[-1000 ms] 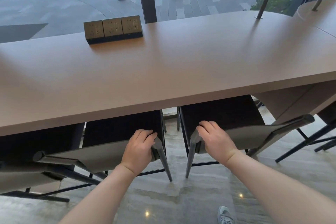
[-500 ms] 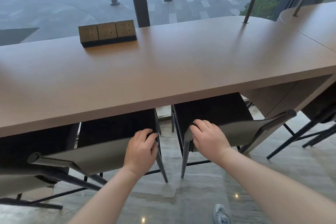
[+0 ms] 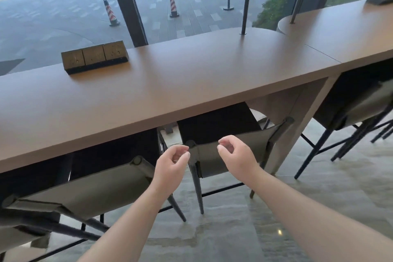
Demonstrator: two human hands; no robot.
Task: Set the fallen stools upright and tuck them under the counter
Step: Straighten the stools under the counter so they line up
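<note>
Two stools stand upright with their dark seats pushed in under the counter (image 3: 191,83). The left stool (image 3: 91,189) has its grey fabric backrest sticking out below the counter edge, and the right stool (image 3: 244,147) sits right next to it, with only a narrow gap between their dark legs. Both hands are free and not gripping anything. The left hand (image 3: 170,164) hovers in front of that gap, fingers loosely curled, thumb near the corner post of the right stool's backrest but not on it as far as I can see. The right hand (image 3: 236,155) floats in front of the right stool's backrest, also relaxed and curled around nothing. On the counter top there's a block of three brass sockets (image 3: 94,56), well to the left. A third stool (image 3: 359,104) is tucked under the next counter section on the right. Outside the glass are two striped traffic cones (image 3: 173,4) on the pavement.
</note>
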